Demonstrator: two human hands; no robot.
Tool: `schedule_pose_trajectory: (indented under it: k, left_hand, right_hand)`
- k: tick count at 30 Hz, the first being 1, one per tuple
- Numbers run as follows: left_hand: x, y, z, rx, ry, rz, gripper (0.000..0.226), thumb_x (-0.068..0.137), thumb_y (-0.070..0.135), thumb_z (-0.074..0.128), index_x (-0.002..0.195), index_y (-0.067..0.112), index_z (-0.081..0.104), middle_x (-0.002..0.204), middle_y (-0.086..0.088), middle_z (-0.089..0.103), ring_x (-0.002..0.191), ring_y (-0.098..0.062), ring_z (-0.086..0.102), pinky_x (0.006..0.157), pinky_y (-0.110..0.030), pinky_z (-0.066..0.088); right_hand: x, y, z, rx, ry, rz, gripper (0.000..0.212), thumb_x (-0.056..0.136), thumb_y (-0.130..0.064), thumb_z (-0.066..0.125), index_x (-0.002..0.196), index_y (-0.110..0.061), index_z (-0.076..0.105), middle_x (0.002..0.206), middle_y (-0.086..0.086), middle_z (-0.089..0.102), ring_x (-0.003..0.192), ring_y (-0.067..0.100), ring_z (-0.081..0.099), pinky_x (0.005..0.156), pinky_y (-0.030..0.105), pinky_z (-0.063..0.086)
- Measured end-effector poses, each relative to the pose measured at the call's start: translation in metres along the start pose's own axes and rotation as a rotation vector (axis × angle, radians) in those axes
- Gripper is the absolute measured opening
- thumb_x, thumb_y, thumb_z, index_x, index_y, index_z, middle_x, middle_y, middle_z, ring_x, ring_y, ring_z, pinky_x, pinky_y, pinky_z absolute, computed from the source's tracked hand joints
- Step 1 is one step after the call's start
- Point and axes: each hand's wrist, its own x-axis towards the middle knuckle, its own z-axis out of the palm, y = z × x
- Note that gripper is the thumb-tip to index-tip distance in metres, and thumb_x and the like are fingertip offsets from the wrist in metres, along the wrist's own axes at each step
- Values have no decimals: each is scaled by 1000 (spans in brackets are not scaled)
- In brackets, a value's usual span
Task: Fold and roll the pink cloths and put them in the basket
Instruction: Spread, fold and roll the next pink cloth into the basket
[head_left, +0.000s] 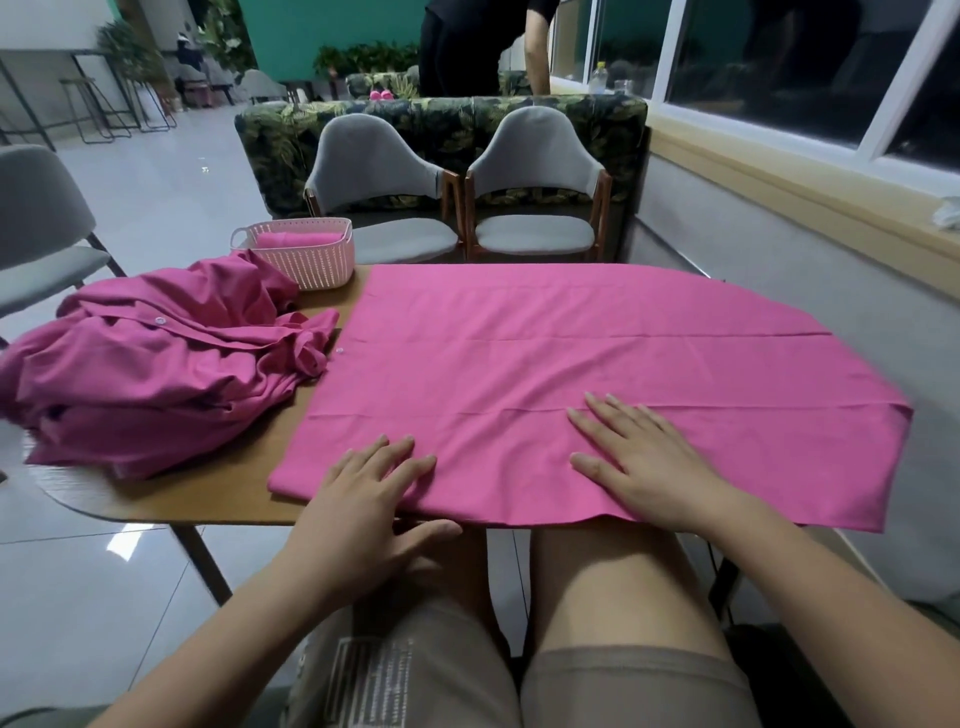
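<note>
Nearest, khaki shorts (623, 686) and bare knees are seen below the table edge. The left hand (363, 488) is laid flat on the near hem of the spread pink cloth (571, 353), with the fingers straight and slightly fanned and the thumb held off the edge. The right hand (639, 467) is pressed palm-down further in on the same cloth, fingers spread. Nothing is gripped by either hand. The cloth is smooth, matte and roughly rectangular. It is crossed by straight fold creases and draped over the right part of the wooden table (208, 488), whose near left corner is rounded. To the left, a crumpled heap of pink cloths (156, 364) is piled, with small white snap buttons showing. Just behind it, at the far edge, a pale pink plastic basket (311, 265) with slotted walls is stood, and a rolled pink cloth (296, 240) is held inside. Beyond, two grey padded chairs (379, 176) with wooden frames are set before a leaf-printed sofa (270, 140).
</note>
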Motion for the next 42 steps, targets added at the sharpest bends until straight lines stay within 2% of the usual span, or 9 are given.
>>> schedule_pose_trajectory:
  k: [2,7,12,17,21,28,34,37,42]
  left_hand:
    - [0,12,8,6,60,69,84,87,91,40,149,37,54,160,6,48,151,-19,39,121,-44,36]
    - [16,68,25,-42,122,184,73,91,79,50,146,32,56,154,8,54,145,-16,47,113,-41,43]
    - [34,104,24,-127,132,210,68,91,72,59,148,37,49,146,13,55,129,-15,53,100,-38,47]
    - [39,88,25,-136,124,273,48,92,75,57,119,37,68,121,17,64,108,-15,56,87,-41,49]
    - [37,70,19,-162,161,317,34,95,61,62,110,33,76,106,13,69,95,-17,61,76,-39,54]
    - [30,70,5,-58,118,361,25,80,42,66,103,34,70,96,10,62,85,-18,56,63,-36,48]
    - [38,72,4,-50,106,332,30,79,30,59,107,29,70,97,7,64,88,-23,59,60,-39,51]
    - [41,66,3,-51,97,288,37,75,19,66,110,28,68,102,7,66,94,-25,63,64,-41,54]
    - [30,28,-9,-15,167,171,29,76,14,69,103,26,69,94,5,66,84,-27,66,59,-39,51]
  right_hand:
    - [0,1,1,-14,5,-7,82,92,-83,0,165,-47,0,174,-16,-9,160,5,-11,131,36,-5]
    - [1,1,2,-25,16,4,78,95,-82,6,165,-48,1,175,-16,-7,160,5,-8,131,38,-2]
    - [-1,-1,0,-9,27,6,74,100,-78,14,166,-47,3,175,-17,-6,160,5,-7,131,38,-2]
    - [0,0,1,-7,16,5,75,99,-79,12,166,-47,2,175,-16,-7,160,5,-8,131,41,-1]
    - [-1,0,-1,-7,10,7,74,100,-77,14,166,-46,4,175,-16,-7,160,5,-7,131,40,-1]
    - [0,2,1,-5,20,2,81,94,-84,6,166,-47,5,175,-16,-3,161,6,-4,132,41,2]
    - [-1,-1,-1,2,24,9,81,93,-84,6,166,-47,5,175,-16,-3,161,6,-4,132,41,3]
    - [-1,0,-1,4,18,11,82,92,-85,4,165,-48,5,175,-16,-3,161,6,-4,132,42,4]
    - [1,1,1,9,17,10,80,93,-84,7,165,-49,3,175,-18,-4,160,5,-5,132,43,4]
